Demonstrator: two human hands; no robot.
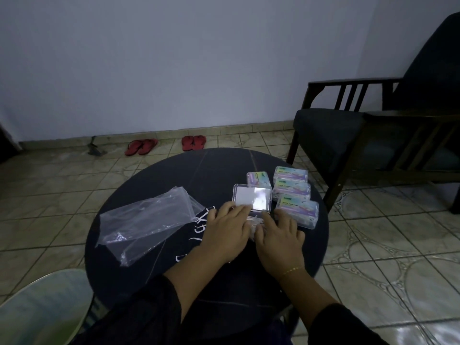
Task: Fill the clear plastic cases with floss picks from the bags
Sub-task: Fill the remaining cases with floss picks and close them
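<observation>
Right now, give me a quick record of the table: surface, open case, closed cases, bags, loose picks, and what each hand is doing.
surface: round dark table
open case: clear case, lid raised, base mostly hidden under the hands
closed cases: four labelled cases, right of and behind the open one
bags: clear plastic bags, left side, look emptied
loose picks: a few white floss picks beside the left hand
left hand: left hand over the case base, grip unclear
right hand: right hand over the case base, grip unclear
</observation>
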